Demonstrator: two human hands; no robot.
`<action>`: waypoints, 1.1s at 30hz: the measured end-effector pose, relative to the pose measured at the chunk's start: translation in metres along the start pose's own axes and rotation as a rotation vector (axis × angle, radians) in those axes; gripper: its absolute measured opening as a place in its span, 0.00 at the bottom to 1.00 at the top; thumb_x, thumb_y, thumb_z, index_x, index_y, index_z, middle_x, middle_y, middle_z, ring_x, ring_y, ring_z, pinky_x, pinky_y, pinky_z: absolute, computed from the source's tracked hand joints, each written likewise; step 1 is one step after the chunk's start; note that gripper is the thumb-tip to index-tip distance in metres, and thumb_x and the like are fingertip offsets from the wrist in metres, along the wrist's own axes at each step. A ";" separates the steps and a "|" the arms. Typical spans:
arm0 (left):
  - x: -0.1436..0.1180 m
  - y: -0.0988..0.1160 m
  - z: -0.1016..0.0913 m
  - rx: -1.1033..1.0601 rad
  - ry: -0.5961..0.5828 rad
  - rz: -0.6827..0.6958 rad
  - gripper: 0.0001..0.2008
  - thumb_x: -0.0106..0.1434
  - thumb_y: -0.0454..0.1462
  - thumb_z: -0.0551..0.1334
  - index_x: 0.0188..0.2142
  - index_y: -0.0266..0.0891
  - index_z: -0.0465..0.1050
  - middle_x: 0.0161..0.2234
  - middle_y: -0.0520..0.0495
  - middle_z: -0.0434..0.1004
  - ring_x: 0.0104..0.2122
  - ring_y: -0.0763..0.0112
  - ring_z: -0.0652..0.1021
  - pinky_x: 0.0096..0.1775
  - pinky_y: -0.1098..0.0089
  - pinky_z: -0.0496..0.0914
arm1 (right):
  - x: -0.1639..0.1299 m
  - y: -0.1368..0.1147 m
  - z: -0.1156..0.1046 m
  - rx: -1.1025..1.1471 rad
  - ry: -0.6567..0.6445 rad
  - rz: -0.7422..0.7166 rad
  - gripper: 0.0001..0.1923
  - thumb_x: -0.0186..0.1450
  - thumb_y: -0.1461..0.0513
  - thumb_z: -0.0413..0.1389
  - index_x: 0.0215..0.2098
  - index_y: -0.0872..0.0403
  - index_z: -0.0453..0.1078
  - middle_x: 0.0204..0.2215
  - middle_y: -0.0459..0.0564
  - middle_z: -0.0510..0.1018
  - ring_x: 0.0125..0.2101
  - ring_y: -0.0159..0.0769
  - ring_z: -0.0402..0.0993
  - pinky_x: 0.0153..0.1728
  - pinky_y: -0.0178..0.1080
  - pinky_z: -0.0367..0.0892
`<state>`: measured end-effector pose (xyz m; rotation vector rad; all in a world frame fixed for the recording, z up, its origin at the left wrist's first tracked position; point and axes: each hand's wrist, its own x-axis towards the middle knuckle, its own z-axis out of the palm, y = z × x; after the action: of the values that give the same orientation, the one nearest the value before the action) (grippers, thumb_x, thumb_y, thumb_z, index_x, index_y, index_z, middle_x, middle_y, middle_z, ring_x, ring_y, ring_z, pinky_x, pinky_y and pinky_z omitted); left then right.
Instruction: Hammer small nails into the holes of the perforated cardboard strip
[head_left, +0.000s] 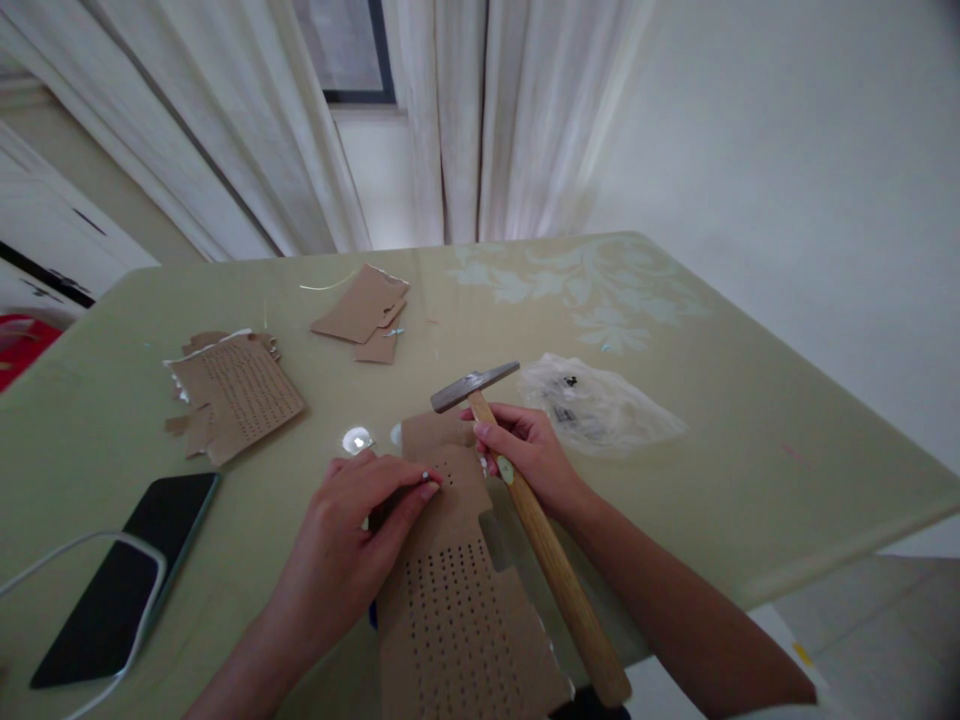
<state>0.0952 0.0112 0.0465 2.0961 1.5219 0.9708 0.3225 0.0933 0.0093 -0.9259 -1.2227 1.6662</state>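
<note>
My left hand (360,520) pinches a small metal nail (425,476) between thumb and forefinger, its tip on a brown cardboard piece (457,610) punched with rows of small holes. My right hand (529,450) grips a hammer (525,510) high on its wooden handle, close under the grey metal head, which hovers just above and behind the nail. The handle runs back toward me past my right wrist. The cardboard lies on the pale green table (750,470) at its near edge.
Another perforated cardboard piece (236,395) and torn scraps (364,310) lie at the left and middle back. A clear plastic bag (600,405) holds small dark items right of the hammer. A black phone (127,575) with a white cable lies near left. Curtains hang behind.
</note>
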 end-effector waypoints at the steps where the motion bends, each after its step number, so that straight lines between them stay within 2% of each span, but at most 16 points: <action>1: 0.000 0.000 0.000 -0.003 0.001 -0.001 0.05 0.76 0.39 0.66 0.44 0.50 0.83 0.37 0.57 0.88 0.33 0.67 0.79 0.42 0.61 0.66 | 0.000 0.000 0.000 -0.001 -0.001 -0.004 0.16 0.68 0.51 0.69 0.45 0.53 0.85 0.25 0.42 0.77 0.21 0.29 0.69 0.24 0.35 0.64; 9: 0.001 0.002 -0.001 0.002 -0.002 -0.007 0.06 0.76 0.40 0.65 0.44 0.49 0.84 0.36 0.54 0.88 0.33 0.66 0.79 0.41 0.62 0.67 | 0.001 0.002 -0.001 -0.007 -0.009 -0.004 0.17 0.68 0.50 0.69 0.47 0.53 0.85 0.25 0.42 0.76 0.21 0.30 0.69 0.24 0.35 0.64; 18: 0.000 0.001 -0.001 0.015 -0.005 0.003 0.05 0.76 0.39 0.66 0.44 0.50 0.83 0.37 0.56 0.87 0.33 0.66 0.78 0.41 0.61 0.66 | 0.000 0.003 -0.001 -0.004 -0.006 -0.002 0.17 0.68 0.50 0.69 0.46 0.53 0.85 0.25 0.42 0.76 0.21 0.29 0.69 0.25 0.35 0.65; 23: 0.000 0.004 0.001 0.047 0.000 0.063 0.06 0.76 0.38 0.65 0.45 0.49 0.83 0.39 0.54 0.88 0.36 0.64 0.80 0.43 0.60 0.65 | 0.001 -0.005 -0.003 -0.018 -0.019 -0.030 0.16 0.69 0.51 0.68 0.44 0.54 0.84 0.25 0.42 0.76 0.21 0.29 0.69 0.23 0.34 0.64; 26: 0.001 0.005 0.005 0.062 0.012 0.104 0.06 0.77 0.37 0.65 0.45 0.49 0.83 0.39 0.54 0.88 0.36 0.64 0.80 0.44 0.60 0.64 | -0.005 -0.020 -0.010 -0.025 -0.063 -0.064 0.16 0.72 0.50 0.66 0.47 0.54 0.81 0.27 0.41 0.73 0.19 0.28 0.69 0.20 0.33 0.60; 29: 0.001 0.005 0.009 0.061 0.015 0.127 0.07 0.78 0.37 0.64 0.45 0.49 0.82 0.41 0.55 0.89 0.38 0.63 0.81 0.45 0.59 0.63 | -0.018 -0.047 -0.019 -0.065 -0.166 -0.050 0.16 0.77 0.49 0.60 0.54 0.51 0.76 0.30 0.40 0.70 0.17 0.27 0.66 0.18 0.34 0.58; 31: 0.000 0.004 0.012 0.049 0.017 0.137 0.07 0.78 0.37 0.64 0.45 0.49 0.82 0.42 0.55 0.89 0.40 0.63 0.81 0.47 0.58 0.62 | -0.030 -0.072 -0.024 -0.265 -0.246 -0.023 0.16 0.80 0.49 0.57 0.56 0.50 0.74 0.29 0.41 0.69 0.20 0.30 0.66 0.21 0.35 0.61; 33: -0.001 0.004 0.014 0.035 0.021 0.135 0.07 0.78 0.36 0.64 0.46 0.49 0.82 0.42 0.56 0.89 0.40 0.63 0.81 0.47 0.58 0.62 | -0.041 -0.098 -0.023 -0.662 -0.290 -0.078 0.13 0.81 0.52 0.56 0.51 0.51 0.77 0.30 0.45 0.73 0.28 0.35 0.71 0.28 0.37 0.66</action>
<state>0.1079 0.0104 0.0393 2.2448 1.4325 1.0222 0.3787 0.0792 0.1016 -1.0172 -2.0521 1.3748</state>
